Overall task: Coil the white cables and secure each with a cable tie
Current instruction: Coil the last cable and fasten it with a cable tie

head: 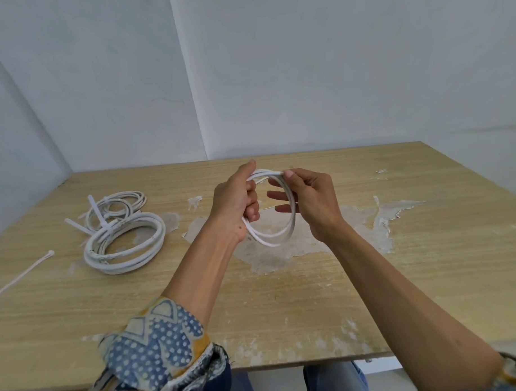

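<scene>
A person holds a small white cable coil point(270, 243) up in the air, over the middle of the wooden surface point(400, 278). The left grip point(236, 202) is closed around the left side of the coil, with its fingers curled over the loops. The right grip point(312, 202) pinches the top of the coil between the thumb and first finger. Its other fingers stick out straight through the round hole of the coil. The bottom of the coil hangs down between the two wrists and does not touch the surface. On the left lie two more white cable coils. The big coil point(161, 231) is nearer, and the small coil point(134, 196) is just behind it, touching it. White cable ties point(98, 212) are wrapped on these two coils, and their long tails poke out. One loose cable tie point(22, 273) lies flat at the left edge, well apart from the hands. The top of the surface is peeled and pale under the hands. A dotted blue and yellow sleeve point(156, 339) covers the left arm near the camera. A plain pale wall point(305, 76) stands behind it all.
</scene>
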